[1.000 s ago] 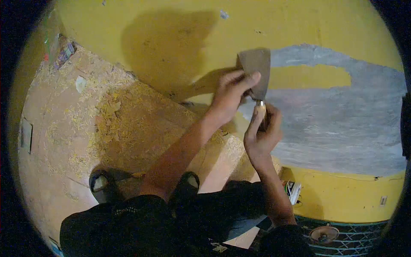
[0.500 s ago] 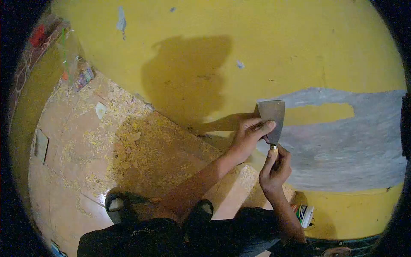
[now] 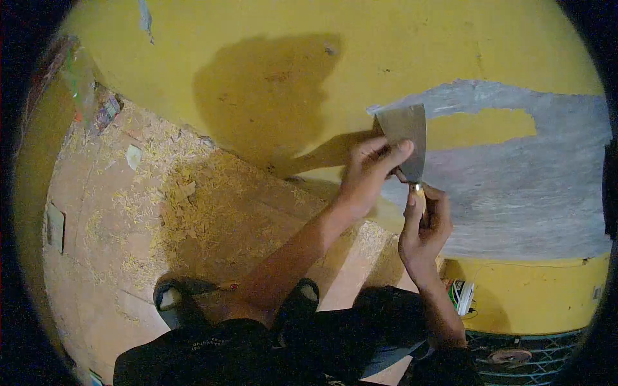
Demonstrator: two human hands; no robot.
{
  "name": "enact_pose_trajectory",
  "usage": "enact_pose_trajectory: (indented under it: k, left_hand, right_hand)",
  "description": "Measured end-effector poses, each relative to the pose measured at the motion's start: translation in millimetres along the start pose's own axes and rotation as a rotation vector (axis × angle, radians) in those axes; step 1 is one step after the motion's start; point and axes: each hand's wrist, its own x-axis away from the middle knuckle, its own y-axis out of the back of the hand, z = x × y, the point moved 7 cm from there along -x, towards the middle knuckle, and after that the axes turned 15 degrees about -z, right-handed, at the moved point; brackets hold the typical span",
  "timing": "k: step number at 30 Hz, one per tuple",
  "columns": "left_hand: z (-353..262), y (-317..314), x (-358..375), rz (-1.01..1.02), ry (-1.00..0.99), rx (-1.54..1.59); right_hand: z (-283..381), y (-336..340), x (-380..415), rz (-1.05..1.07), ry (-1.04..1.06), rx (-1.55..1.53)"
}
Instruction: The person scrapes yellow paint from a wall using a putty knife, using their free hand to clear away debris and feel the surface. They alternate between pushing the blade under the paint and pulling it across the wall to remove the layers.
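Observation:
A putty knife [image 3: 407, 122] with a broad flat metal blade points upward in front of the wall. My left hand [image 3: 376, 164] grips the blade near its lower part, the thumb lying on its face and the fingers behind. Below it, my right hand [image 3: 426, 222] is wrapped round the short light-coloured handle [image 3: 420, 196]. Behind the blade, the yellow wall [image 3: 270, 116] has a large bared grey patch [image 3: 515, 193] with a strip of yellow paint [image 3: 483, 127] left inside it. The blade's top edge overlaps the left end of the patch in this view.
Paint shavings [image 3: 193, 212] cover the tiled floor [image 3: 96, 289] at left. A white tub [image 3: 462, 297] stands at the wall's foot on the right, with a round-centred grille [image 3: 515, 357] below it. A flat pale piece [image 3: 133, 156] lies among the shavings.
The view has tilted down, so wall, patch and floor sit higher in it. Both hands keep their hold on the putty knife, which leans slightly more to the left.

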Motion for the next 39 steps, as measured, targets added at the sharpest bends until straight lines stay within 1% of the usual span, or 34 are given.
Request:
enact_pose_trajectory:
  k: [2, 4, 6, 7, 8, 10, 12, 14, 15, 16, 18, 19, 20, 22, 23, 24, 26, 28, 30, 31, 32, 33, 34, 36, 38, 39]
  left_hand:
    - [-12.2, -3.7, -1.9, -0.024, -0.040, -0.032]
    - [-13.0, -0.4, -1.5, -0.059, -0.042, -0.070]
    - [-19.7, -1.1, -4.8, -0.046, -0.104, -0.006]
    - [-12.7, -3.7, -0.6, -0.109, -0.143, -0.045]
    - [-13.9, -0.6, 0.7, -0.103, -0.166, -0.041]
    - [-17.0, -0.4, 2.1, -0.048, -0.058, -0.069]
    - [-17.8, 2.8, 0.1, -0.098, -0.012, -0.003]
    - [-19.8, -1.9, 2.4, -0.044, -0.066, 0.053]
    - [-5.6, -1.0, 2.4, -0.033, -0.057, 0.024]
    - [-5.1, 0.5, 1.8, -0.030, -0.072, 0.022]
    - [-3.6, -0.7, 1.6, 0.019, -0.012, -0.015]
    - [-6.2, -1.5, -1.5, -0.005, -0.015, 0.012]
    - [-5.0, -0.2, -2.5, -0.011, -0.004, 0.020]
    - [-11.7, -2.8, -1.5, 0.039, -0.021, 0.033]
    - [-16.9, -4.2, 0.4, 0.022, -0.040, 0.021]
    - [-12.8, -4.5, 0.7, 0.035, -0.026, 0.020]
    - [-11.8, -0.8, -3.0, -0.066, -0.066, 0.066]
    - [-15.1, 0.5, -5.5, -0.065, -0.071, 0.047]
    - [-11.8, 0.8, -4.0, -0.060, -0.053, 0.013]
    - [-16.0, 0.4, -3.8, -0.046, -0.088, 0.051]
    - [-19.8, -1.8, -2.5, -0.032, -0.130, 0.089]
    - [-18.4, -4.5, -0.9, -0.019, -0.126, 0.076]
    - [-17.3, -5.3, 0.1, -0.003, -0.105, 0.100]
    - [-16.1, -5.2, -0.7, 0.012, -0.102, 0.122]
    - [-11.4, -0.2, -2.8, -0.018, -0.130, 0.098]
    - [-19.1, -1.3, -2.8, -0.026, -0.166, 0.099]
  right_hand:
    - [-4.6, 2.4, -0.9, -0.022, 0.074, -0.046]
    - [14.1, -9.2, -12.4, -0.009, 0.084, -0.040]
    - [16.4, -2.3, -5.5, -0.002, 0.078, -0.014]
    - [8.1, 2.1, -3.6, -0.017, 0.054, -0.030]
    - [3.0, 3.1, -1.8, -0.026, 0.033, -0.050]
    - [8.8, -6.3, -4.1, -0.013, 0.050, -0.044]
    - [19.3, -12.7, -7.6, -0.026, 0.126, -0.092]
    - [17.8, -0.6, 0.5, -0.029, 0.063, -0.035]
    - [18.1, 0.4, -0.3, -0.050, 0.028, -0.019]
    - [19.2, -0.3, 0.3, -0.052, 0.037, -0.031]
    - [13.0, 0.0, 3.0, -0.039, -0.010, -0.034]
    - [11.2, 0.6, 1.2, 0.002, -0.055, 0.045]
    - [11.8, -0.2, 0.4, 0.009, -0.060, 0.057]
    - [17.2, -0.9, -2.5, -0.039, 0.014, 0.007]
    - [15.9, -0.3, -2.0, -0.047, 0.058, 0.004]
    - [15.7, 0.7, -1.5, -0.060, 0.051, 0.015]
    - [21.6, -0.9, -4.2, -0.038, 0.087, 0.026]
    - [19.4, -2.9, -9.1, -0.062, 0.117, -0.007]
    - [22.0, -5.0, -6.7, -0.012, 0.157, -0.005]
    - [23.8, -2.4, -6.7, -0.031, 0.146, 0.000]
    - [25.4, -4.6, -7.3, 0.021, 0.098, 0.023]
    - [24.4, -5.7, -6.2, 0.075, 0.050, 0.040]
    - [21.9, -2.9, -4.6, 0.061, 0.045, 0.032]
    - [19.5, -2.2, -4.8, 0.020, 0.111, -0.003]
    - [18.7, -6.7, -7.1, 0.008, 0.145, -0.018]
    - [21.9, -6.9, -7.7, -0.007, 0.164, -0.015]
